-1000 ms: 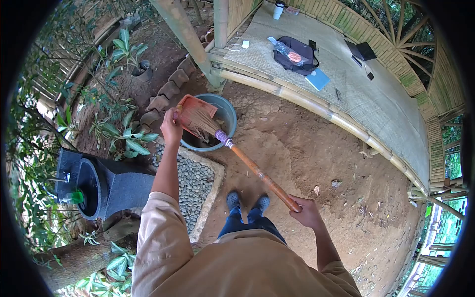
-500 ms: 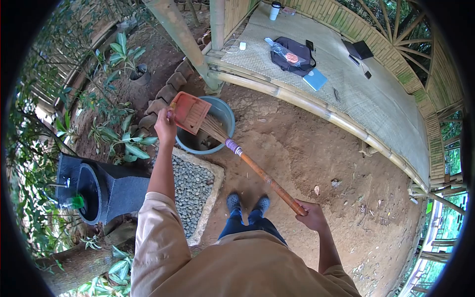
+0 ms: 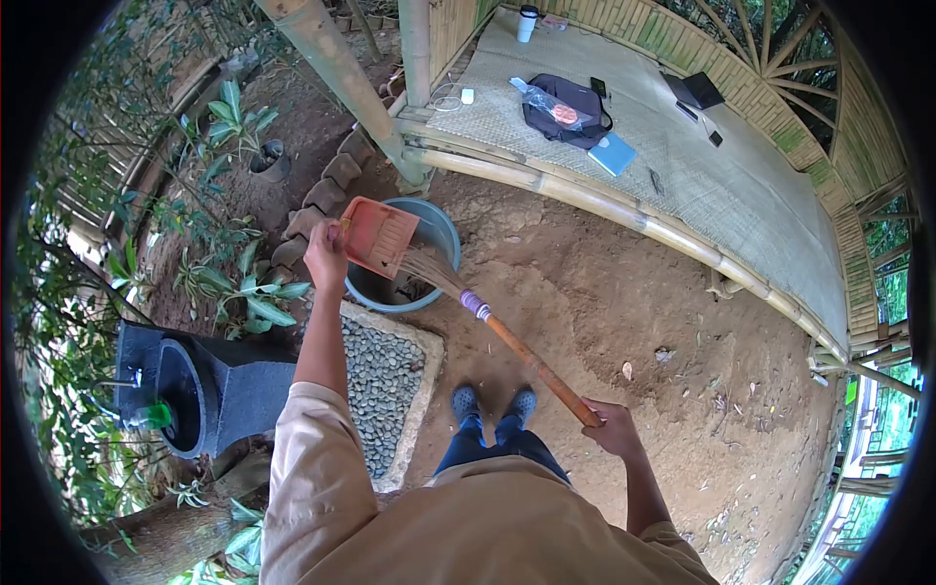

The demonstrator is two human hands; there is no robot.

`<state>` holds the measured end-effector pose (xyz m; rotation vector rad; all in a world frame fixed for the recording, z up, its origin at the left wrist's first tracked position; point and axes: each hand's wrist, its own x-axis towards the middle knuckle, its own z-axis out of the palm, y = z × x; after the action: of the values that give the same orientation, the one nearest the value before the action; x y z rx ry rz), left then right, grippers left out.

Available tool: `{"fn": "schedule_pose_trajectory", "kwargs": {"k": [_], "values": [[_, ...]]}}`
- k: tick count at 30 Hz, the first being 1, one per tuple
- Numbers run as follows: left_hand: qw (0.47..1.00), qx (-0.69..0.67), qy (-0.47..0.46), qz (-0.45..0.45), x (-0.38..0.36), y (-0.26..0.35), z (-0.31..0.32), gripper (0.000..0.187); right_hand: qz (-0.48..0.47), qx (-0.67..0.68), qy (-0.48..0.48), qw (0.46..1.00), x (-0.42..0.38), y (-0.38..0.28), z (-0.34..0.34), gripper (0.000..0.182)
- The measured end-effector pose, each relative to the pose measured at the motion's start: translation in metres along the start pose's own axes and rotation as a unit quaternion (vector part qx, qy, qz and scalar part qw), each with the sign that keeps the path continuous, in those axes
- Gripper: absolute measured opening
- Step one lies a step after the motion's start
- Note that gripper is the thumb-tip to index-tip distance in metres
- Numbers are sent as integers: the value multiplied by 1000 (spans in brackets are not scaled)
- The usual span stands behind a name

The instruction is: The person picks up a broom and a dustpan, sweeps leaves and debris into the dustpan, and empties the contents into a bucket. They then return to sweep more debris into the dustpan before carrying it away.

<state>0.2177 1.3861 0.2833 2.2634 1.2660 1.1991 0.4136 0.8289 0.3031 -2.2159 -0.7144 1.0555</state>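
My left hand [image 3: 327,255] is closed on the handle end of an orange-red dustpan [image 3: 380,237], which is tilted over a round grey-blue tub [image 3: 447,234]. My right hand [image 3: 611,429] grips the end of a stick broom [image 3: 531,361] with a brown handle and a purple-and-white binding. The broom's thin bristles reach to the dustpan's lower right edge, above the tub. Some dark debris shows in the bottom of the tub, partly hidden by the dustpan and bristles.
A pebble bed with a stone border [image 3: 426,375] lies below the tub. At left stands a dark stone basin [image 3: 244,390]. A raised bamboo platform [image 3: 624,224] at upper right bears a backpack [image 3: 561,112], a blue book [image 3: 612,154] and a tumbler [image 3: 526,24]. A bamboo post [image 3: 341,88] rises behind the tub.
The dustpan has tilted a little and shifted slightly downward in view. The broom's bristle end has moved slightly right and down. Both hands keep their grip, and the camera view has shifted a little.
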Motion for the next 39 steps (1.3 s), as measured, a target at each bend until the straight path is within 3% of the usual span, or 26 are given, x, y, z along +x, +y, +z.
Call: {"fn": "schedule_pose_trajectory", "kwargs": {"k": [1,4,7,14,18,25,29,30,39], "values": [[1000,11,6,-1,1,-2,1,17,34,9,-2,999,-4,-3,-2,62],[998,-4,7,-65,4,-8,0,20,7,48,11,999,-9,4,-1,63],[1000,14,1,-21,9,-3,-2,23,75,85,-1,993,-16,-6,0,64],[998,17,52,-32,9,3,-5,29,101,213,-6,972,-42,-1,9,66],[997,18,21,-72,4,47,-30,33,94,268,5,959,-68,22,-1,64],[999,6,41,14,-34,132,-34,35,94,307,54,945,-137,99,-12,63],[999,-40,-4,14,-87,205,-31,35,114,321,98,935,-199,157,-17,64],[996,-20,22,84,-99,211,-21,35,113,329,118,930,-215,174,-17,64],[985,-116,-79,101,-263,333,49,35,214,333,237,887,-353,292,-25,63]]}}
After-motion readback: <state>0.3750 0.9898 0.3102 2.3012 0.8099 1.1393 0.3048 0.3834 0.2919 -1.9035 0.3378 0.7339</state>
